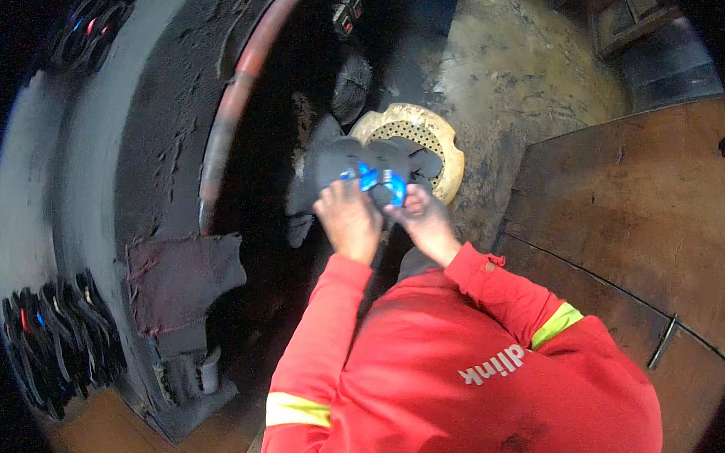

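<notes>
My left hand [349, 223] is closed on the near edge of a dark grey, rounded flat piece [336, 162] with a blue marking. My right hand [425, 221] pinches the edge of a second dark piece [391, 155] that carries a blue curved band. The two pieces overlap side by side in front of me and are smeared by motion, so their exact kind does not show. Behind them, a cream round stool [450, 152] with a perforated seat bears more dark flat pieces [427, 164].
To the left runs a long grey machine bed or ledge [150, 156] with a red-and-grey pipe [237, 94] alongside. Several black looped items [61, 341] stand in a row there. A dark reddish cloth [185, 281] hangs nearer. Brown panels [624, 204] cover the right side.
</notes>
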`<state>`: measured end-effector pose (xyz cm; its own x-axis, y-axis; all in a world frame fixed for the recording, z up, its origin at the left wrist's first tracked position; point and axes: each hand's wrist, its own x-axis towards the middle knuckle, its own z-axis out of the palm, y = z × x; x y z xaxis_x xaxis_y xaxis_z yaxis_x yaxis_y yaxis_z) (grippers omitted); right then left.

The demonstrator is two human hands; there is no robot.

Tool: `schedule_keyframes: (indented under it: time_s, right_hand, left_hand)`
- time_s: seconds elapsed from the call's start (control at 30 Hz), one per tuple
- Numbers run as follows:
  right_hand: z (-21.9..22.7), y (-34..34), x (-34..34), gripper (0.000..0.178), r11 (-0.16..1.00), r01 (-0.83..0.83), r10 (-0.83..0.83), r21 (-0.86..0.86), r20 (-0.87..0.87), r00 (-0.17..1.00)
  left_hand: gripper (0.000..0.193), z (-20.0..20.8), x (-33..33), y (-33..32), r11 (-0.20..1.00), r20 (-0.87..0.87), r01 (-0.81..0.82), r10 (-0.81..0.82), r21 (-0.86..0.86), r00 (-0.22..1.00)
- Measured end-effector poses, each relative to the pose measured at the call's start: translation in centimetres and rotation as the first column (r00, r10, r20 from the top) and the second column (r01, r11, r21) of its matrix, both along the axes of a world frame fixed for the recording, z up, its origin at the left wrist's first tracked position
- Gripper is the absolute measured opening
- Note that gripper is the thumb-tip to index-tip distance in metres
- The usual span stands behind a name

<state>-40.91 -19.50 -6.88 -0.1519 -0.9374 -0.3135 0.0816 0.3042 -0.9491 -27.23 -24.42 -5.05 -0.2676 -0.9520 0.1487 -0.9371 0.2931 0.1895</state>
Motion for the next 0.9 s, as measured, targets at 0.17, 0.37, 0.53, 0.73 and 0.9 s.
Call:
schedule_keyframes:
  time_s: [0.17, 0.37, 0.53, 0.73, 0.9]
  right_hand:
    - [-10.4, -0.8, -6.0, 0.013, 0.9, 0.096, -0.159, 0.426, 0.114, 0.981]
    - [-17.8, -2.0, -7.8, 0.011, 0.834, 0.129, -0.252, 0.536, 0.162, 0.954]
    - [-18.7, -2.4, -7.2, 0.017, 0.848, 0.185, -0.251, 0.496, 0.069, 0.966]
    - [-18.2, -2.6, -7.8, 0.025, 0.815, 0.086, -0.115, 0.573, 0.015, 0.993]
    - [-19.0, -3.0, -8.1, 0.024, 0.823, 0.071, -0.099, 0.563, 0.019, 0.995]
  left_hand:
    - [0.022, -10.7, -6.4, -2.2, 0.978, -0.14, 0.076, -0.049, 0.192, 0.989]
    - [0.025, -15.8, -7.9, -4.3, 0.956, -0.198, 0.165, -0.117, 0.242, 0.973]
    - [0.03, -15.4, -7.3, -4.4, 0.944, -0.436, 0.206, -0.076, 0.259, 0.897]
    - [0.024, -12.5, -1.0, 0.0, 0.958, -0.424, -0.087, 0.201, 0.273, 0.883]
    - [0.017, -10.4, 6.0, 6.2, 0.908, -0.385, -0.287, 0.393, 0.305, 0.835]
